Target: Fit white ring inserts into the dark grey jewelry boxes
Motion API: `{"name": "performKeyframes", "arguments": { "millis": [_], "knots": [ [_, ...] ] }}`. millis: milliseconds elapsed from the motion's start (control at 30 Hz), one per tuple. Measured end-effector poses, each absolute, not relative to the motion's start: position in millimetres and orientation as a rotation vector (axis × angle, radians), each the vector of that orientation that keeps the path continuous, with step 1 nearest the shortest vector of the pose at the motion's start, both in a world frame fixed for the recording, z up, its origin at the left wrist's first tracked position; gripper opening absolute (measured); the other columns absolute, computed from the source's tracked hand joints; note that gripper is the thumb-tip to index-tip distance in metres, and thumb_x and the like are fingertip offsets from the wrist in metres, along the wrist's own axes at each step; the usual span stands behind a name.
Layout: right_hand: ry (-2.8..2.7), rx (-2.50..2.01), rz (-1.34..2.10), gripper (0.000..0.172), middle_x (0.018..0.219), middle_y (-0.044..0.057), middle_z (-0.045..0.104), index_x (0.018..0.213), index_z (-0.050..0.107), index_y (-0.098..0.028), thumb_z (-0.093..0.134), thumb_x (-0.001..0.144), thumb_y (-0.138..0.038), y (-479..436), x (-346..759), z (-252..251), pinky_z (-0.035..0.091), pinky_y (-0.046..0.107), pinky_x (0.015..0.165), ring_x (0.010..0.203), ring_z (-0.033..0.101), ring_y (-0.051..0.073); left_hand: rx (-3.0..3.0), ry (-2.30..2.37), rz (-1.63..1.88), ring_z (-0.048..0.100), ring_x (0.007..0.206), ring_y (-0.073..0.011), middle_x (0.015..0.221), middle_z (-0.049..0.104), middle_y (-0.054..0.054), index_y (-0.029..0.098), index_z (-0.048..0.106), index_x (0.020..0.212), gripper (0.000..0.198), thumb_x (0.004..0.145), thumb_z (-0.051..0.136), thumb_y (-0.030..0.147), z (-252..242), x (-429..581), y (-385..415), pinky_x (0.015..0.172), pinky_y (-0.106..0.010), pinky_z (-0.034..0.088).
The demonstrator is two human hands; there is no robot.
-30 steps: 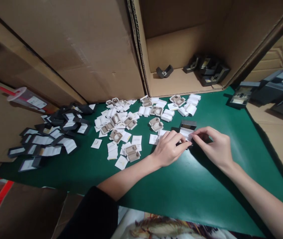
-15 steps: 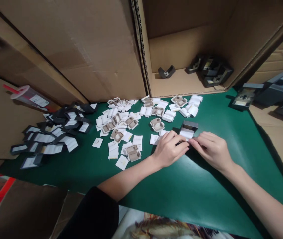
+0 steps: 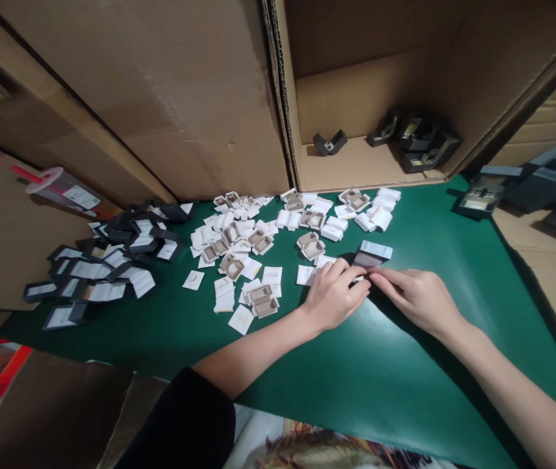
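My left hand (image 3: 333, 294) and my right hand (image 3: 417, 294) meet fingertip to fingertip on a small dark hinged box (image 3: 372, 255) on the green table (image 3: 356, 371). Both hands are closed in a pinch on the box's near edge, where a sliver of white insert shows. The lid leans over toward my fingers, its pale top face upward. Just left of my left hand lie loose white cards and beige inserts (image 3: 258, 251).
A heap of flat dark box blanks with white cards (image 3: 107, 260) lies at the left. An open cardboard carton (image 3: 356, 98) at the back holds several finished dark boxes (image 3: 417, 140). More dark boxes (image 3: 527, 182) sit at the right. A plastic cup (image 3: 60, 189) stands far left.
The box's lid has come down from upright toward my fingers, covering most of the white insert. Both hands stayed at the box, fingers pressing closer together.
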State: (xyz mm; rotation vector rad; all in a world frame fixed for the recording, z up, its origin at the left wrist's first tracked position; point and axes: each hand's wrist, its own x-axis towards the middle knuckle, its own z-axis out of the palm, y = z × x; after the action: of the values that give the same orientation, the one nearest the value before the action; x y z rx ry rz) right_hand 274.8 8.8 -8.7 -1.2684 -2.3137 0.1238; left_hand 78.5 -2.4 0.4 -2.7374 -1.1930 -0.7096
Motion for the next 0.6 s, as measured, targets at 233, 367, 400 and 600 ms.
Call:
{"name": "performKeyframes", "arguments": {
  "millis": [233, 367, 400, 600],
  "knots": [
    [-2.202, -1.181, 0.120, 0.027, 0.060, 0.002, 0.067, 0.100, 0.072, -0.019, 0.050, 0.092, -0.032, 6.5, 273.5, -9.4, 0.037, 0.024, 0.048, 0.047, 0.055, 0.013, -2.734, -1.190, -0.602, 0.050, 0.092, -0.0216, 0.114, 0.062, -0.006, 0.017, 0.064, 0.096, 0.024, 0.095, 0.044, 0.030, -0.8, 78.6, -1.3, 0.069, -0.034, 0.038],
    [-2.200, -1.277, 0.019, 0.030, 0.050, 0.000, 0.059, 0.103, 0.072, -0.017, 0.050, 0.091, -0.035, 5.3, 272.9, -10.1, 0.032, 0.024, 0.044, 0.040, 0.049, 0.012, -2.744, -1.198, -0.537, 0.050, 0.093, -0.0222, 0.118, 0.060, -0.007, 0.017, 0.063, 0.100, 0.026, 0.096, 0.041, 0.029, -0.5, 79.2, -1.5, 0.071, -0.035, 0.039],
    [-2.205, -1.301, 0.011, 0.031, 0.049, -0.001, 0.059, 0.103, 0.072, -0.017, 0.050, 0.091, -0.036, 5.0, 272.7, -10.4, 0.031, 0.024, 0.044, 0.039, 0.049, 0.011, -2.743, -1.198, -0.517, 0.050, 0.093, -0.0221, 0.119, 0.059, -0.007, 0.018, 0.063, 0.101, 0.026, 0.096, 0.041, 0.029, -0.2, 79.4, -1.6, 0.071, -0.034, 0.038],
    [-2.201, -1.353, -0.045, 0.032, 0.050, -0.001, 0.061, 0.109, 0.070, -0.019, 0.050, 0.091, -0.037, 4.0, 271.8, -12.1, 0.027, 0.023, 0.043, 0.039, 0.051, 0.012, -2.751, -1.200, -0.449, 0.050, 0.095, -0.0220, 0.120, 0.057, -0.008, 0.018, 0.061, 0.103, 0.026, 0.096, 0.039, 0.029, 1.0, 80.0, -1.9, 0.072, -0.035, 0.039]
  ]
}}
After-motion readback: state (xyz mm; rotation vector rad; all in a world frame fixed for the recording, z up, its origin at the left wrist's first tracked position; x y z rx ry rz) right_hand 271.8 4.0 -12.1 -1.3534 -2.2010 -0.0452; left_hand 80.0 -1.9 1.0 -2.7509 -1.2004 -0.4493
